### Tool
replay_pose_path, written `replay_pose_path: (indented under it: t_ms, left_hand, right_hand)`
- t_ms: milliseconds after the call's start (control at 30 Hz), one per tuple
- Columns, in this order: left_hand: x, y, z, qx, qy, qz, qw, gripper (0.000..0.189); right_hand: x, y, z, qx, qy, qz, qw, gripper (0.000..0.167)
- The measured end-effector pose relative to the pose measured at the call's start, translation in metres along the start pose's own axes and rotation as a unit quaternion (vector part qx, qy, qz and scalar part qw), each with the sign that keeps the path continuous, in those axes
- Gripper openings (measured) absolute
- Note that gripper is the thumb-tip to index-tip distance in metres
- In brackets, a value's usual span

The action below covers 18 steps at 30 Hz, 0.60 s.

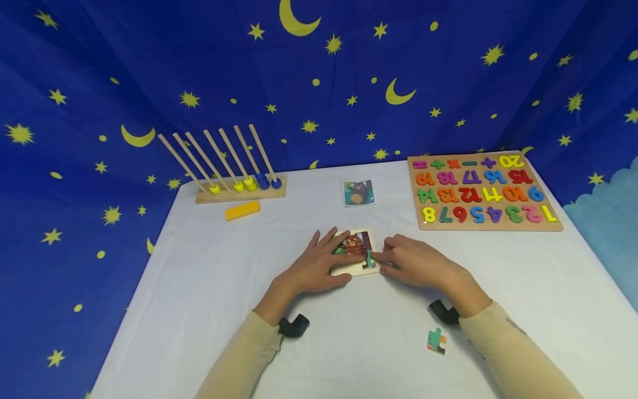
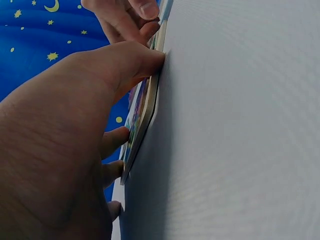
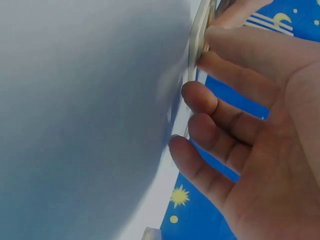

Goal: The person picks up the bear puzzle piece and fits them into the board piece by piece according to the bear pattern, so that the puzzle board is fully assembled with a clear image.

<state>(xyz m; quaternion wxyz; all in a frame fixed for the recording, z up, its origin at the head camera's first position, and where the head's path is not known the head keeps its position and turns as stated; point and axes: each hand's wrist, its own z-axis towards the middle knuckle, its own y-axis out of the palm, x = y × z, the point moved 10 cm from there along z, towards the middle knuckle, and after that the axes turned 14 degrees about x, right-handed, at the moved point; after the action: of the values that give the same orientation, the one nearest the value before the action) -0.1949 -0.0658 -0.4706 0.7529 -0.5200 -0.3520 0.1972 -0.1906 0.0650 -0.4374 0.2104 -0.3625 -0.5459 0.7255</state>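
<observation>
A small wooden bear puzzle (image 1: 353, 270) lies on the table between both hands. Across its left part stretches my left hand (image 1: 315, 267), fingers spread and fairly straight, the index reaching over the picture and the thumb at the near edge. My right hand (image 1: 418, 262) is at the puzzle's right side. Its index fingertip touches a green puzzle piece (image 1: 369, 259) in the lower right of the frame, and the thumb is by the frame's edge. The right wrist view shows the other fingers (image 3: 200, 130) loosely bent. Fingers partly hide the picture.
A loose puzzle piece (image 1: 436, 341) lies near the right forearm. Behind the puzzle is a bear picture card (image 1: 359, 193). A number board (image 1: 485, 226) stands back right; a peg rack with beads (image 1: 274, 193) and a yellow block (image 1: 242, 210) are back left.
</observation>
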Motion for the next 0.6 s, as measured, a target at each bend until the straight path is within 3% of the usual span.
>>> replay_pose_path:
  t_ms: [133,367,600]
  left_hand:
    - [0.000,-0.001,0.000,0.001,-0.002,0.003,1.0000,0.048]
    - [0.002,-0.002,0.001,0.004,0.002,-0.001,1.0000,0.048]
    - [0.001,-0.004,0.000,0.009,0.000,-0.003,1.0000,0.047]
  right_hand:
    - [-0.005,-0.001,-0.003,-0.001,-0.009,-0.017,0.9998,0.041]
    - [-0.004,0.005,-0.007,-0.036,0.004,-0.029,0.9989,0.042]
    - [-0.016,0.005,-0.008,-0.011,-0.004,-0.076,0.9970,0.043]
